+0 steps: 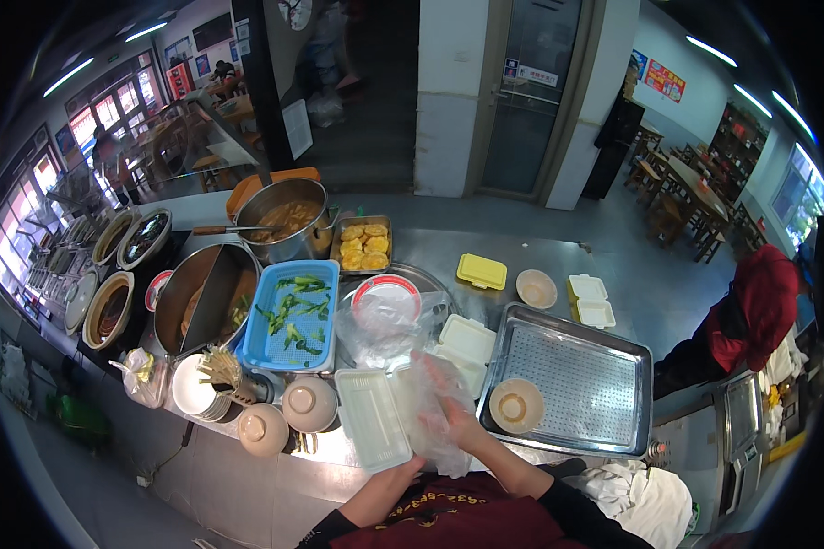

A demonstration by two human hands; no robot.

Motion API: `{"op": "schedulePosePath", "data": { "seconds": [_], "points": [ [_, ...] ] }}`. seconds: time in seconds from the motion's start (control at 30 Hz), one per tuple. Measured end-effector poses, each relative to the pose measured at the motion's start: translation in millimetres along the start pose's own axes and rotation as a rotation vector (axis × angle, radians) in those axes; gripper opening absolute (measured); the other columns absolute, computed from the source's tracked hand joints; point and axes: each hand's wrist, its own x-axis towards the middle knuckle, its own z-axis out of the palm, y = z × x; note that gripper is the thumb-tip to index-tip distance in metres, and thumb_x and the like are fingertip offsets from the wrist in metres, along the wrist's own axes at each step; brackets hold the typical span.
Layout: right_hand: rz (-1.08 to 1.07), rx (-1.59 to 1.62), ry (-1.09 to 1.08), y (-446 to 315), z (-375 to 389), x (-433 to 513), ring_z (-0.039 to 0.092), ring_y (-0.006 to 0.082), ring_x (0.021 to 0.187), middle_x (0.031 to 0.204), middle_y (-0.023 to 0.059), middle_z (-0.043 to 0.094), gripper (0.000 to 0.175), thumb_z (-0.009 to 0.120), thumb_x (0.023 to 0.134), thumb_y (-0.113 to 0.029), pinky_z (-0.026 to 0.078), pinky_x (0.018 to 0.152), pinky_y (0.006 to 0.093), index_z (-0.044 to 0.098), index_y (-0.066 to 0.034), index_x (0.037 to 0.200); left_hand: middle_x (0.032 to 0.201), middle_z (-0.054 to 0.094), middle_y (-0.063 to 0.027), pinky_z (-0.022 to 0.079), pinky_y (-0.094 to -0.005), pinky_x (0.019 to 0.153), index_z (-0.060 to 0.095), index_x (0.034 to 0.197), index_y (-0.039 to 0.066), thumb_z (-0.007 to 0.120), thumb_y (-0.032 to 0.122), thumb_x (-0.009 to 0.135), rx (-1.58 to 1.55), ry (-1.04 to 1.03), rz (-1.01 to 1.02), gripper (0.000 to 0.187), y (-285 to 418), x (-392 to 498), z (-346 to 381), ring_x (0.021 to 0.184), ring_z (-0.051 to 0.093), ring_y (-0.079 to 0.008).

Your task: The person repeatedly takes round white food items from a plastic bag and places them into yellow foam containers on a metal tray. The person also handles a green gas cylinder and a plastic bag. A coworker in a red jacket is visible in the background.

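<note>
My left hand (404, 469) grips the near end of an open white plastic takeaway box (376, 418) above the counter's front edge. Around my right hand (446, 405) is a clear plastic bag (434, 429), over the box's right half; whether the fingers pinch the box there is hard to tell. Just beyond lie another open white takeaway box (465, 350) and a red-rimmed plate (386, 302) partly covered by clear plastic bags (378, 343). A blue basket of leafy greens (292, 316) stands to the left, beside two upturned bowls (309, 405).
A perforated metal tray (570, 384) holding a bowl (516, 406) is at right. Metal pots (281, 219) and a divided pot (206, 302) stand left, near a tray of yellow fried food (364, 248). A person in red (762, 309) is at far right.
</note>
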Motion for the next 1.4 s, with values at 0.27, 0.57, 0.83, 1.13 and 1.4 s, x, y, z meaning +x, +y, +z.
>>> {"op": "schedulePosePath", "data": {
  "seconds": [0.27, 0.57, 0.83, 1.13, 1.4],
  "points": [
    [-0.320, -0.599, -0.208, -80, 7, 30, 0.042, 0.0347, 0.139, 0.151, 0.0122, 0.047, 0.047, 0.065, 0.087, -0.014, 0.030, 0.118, 0.0498, 0.058, -0.0145, 0.133, 0.140, 0.055, -0.0121, 0.048, -0.0455, 0.105, 0.041, 0.148, 0.007, 0.051, 0.041, 0.103, -0.166, 0.007, -0.114, 0.058, 10, 5, -7, 0.130, 0.053, -0.0282],
    [0.155, -0.250, 0.287, -10, 2, 6, 0.055, 0.0357, 0.123, 0.130, 0.0209, 0.059, 0.032, 0.054, 0.093, -0.008, 0.040, 0.106, 0.0396, 0.061, 0.0023, 0.123, 0.140, 0.055, -0.0116, 0.048, -0.0459, 0.105, 0.042, 0.148, 0.008, 0.051, 0.041, 0.103, -0.279, 0.037, -0.210, 0.057, 4, -13, -33, 0.130, 0.054, -0.0285],
    [0.458, -0.046, 0.265, -17, 23, -10, 0.059, 0.0360, 0.114, 0.119, 0.0218, 0.062, 0.035, 0.061, 0.092, -0.012, 0.042, 0.104, 0.0397, 0.060, 0.0032, 0.123, 0.140, 0.056, -0.0112, 0.048, -0.0462, 0.106, 0.042, 0.148, 0.008, 0.051, 0.040, 0.103, -0.347, 0.061, -0.279, 0.056, -8, -32, -51, 0.130, 0.054, -0.0287],
    [0.060, -0.185, 0.217, 13, 31, -20, 0.048, 0.0411, 0.123, 0.136, 0.0277, 0.052, 0.047, 0.052, 0.097, -0.016, 0.035, 0.104, 0.0469, 0.048, 0.0038, 0.140, 0.140, 0.056, -0.0107, 0.048, -0.0466, 0.106, 0.043, 0.148, 0.009, 0.050, 0.040, 0.103, -0.401, 0.068, -0.334, 0.055, -17, -42, -61, 0.129, 0.054, -0.0290],
    [0.085, -0.212, 0.147, 23, 35, -15, 0.040, 0.0385, 0.137, 0.156, 0.0236, 0.037, 0.057, 0.047, 0.099, -0.014, 0.027, 0.116, 0.0434, 0.034, 0.0029, 0.152, 0.140, 0.057, -0.0102, 0.048, -0.0470, 0.106, 0.044, 0.147, 0.009, 0.050, 0.039, 0.104, -0.465, 0.061, -0.314, 0.054, -13, -34, -61, 0.129, 0.055, -0.0292]
  ]
}}
